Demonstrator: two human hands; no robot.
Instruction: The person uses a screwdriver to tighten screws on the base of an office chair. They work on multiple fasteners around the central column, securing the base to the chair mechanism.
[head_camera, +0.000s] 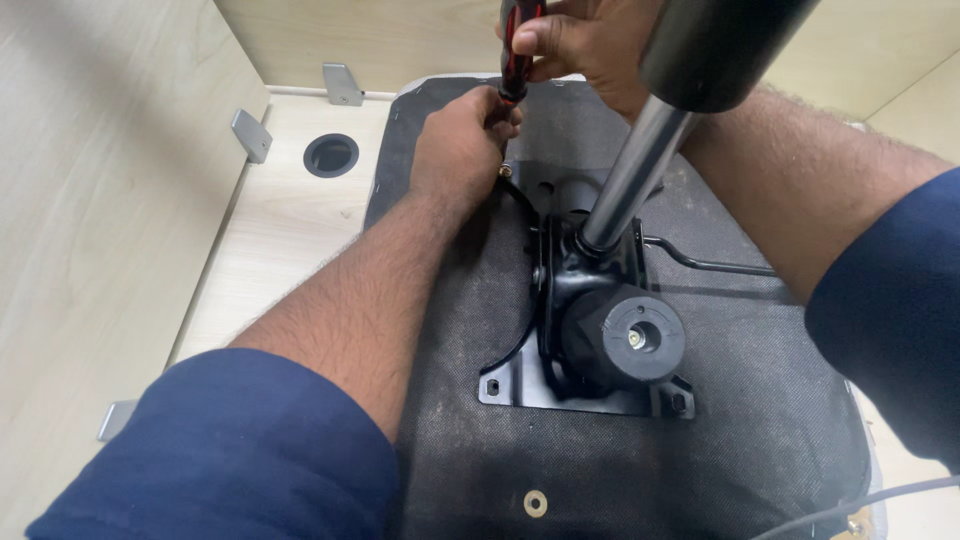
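Upturned chair seat (640, 450), black fabric underside up, on pale wood counter (270, 260); black metal mechanism plate (580, 300) bolted at centre, chrome gas cylinder (635, 175) rising toward camera. Left hand (462, 150) low at plate's far corner, fingers curled round screwdriver tip beside brass screw (506, 170). Right hand (590, 45) above, fingers closed on red-and-black screwdriver (517, 50), upright.

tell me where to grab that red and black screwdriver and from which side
Grip the screwdriver around its red and black handle, coming from the far side above the seat, as the right hand does. It stands nearly upright, tip down near the brass screw, with the left hand at the shaft, so only the handle is free.
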